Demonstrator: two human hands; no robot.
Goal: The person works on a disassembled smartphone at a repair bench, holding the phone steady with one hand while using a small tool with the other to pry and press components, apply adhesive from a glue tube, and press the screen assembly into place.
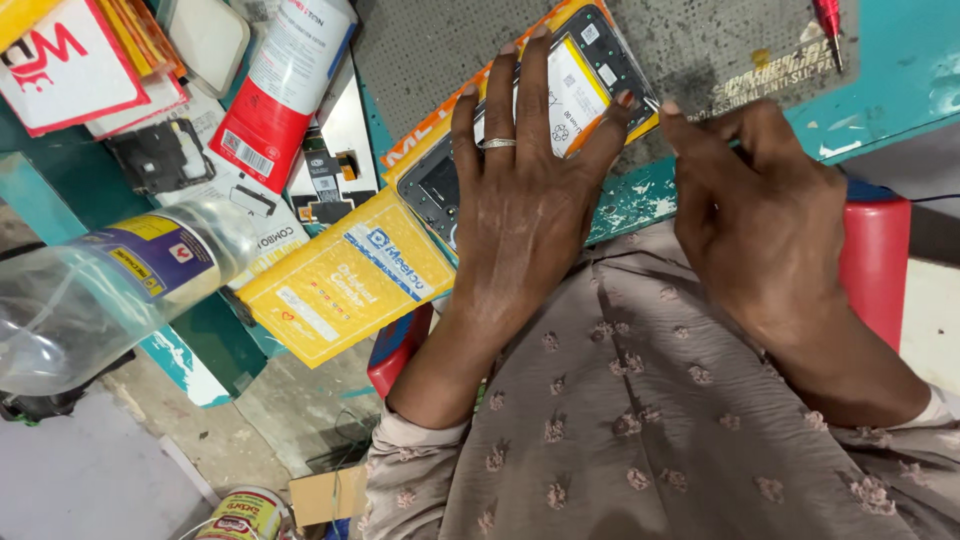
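An opened phone (585, 70) with its back off lies on a yellow and orange package (425, 140) at the edge of a grey mat. Its white battery and dark circuit parts show. My left hand (520, 190), with a ring on one finger, lies flat over the phone and presses it down. My right hand (755, 215) is at the phone's right corner, its fingers pinched on a thin tool whose tip I can barely see at that corner.
A grey anti-slip mat (700, 50) covers the teal bench (900, 70). A red-handled screwdriver (830, 25) lies at the top right. At left are a yellow padded envelope (340, 275), a clear plastic bottle (110, 285), a red and white can (285, 85) and phone parts (160, 155). A red stool (875, 260) is under me.
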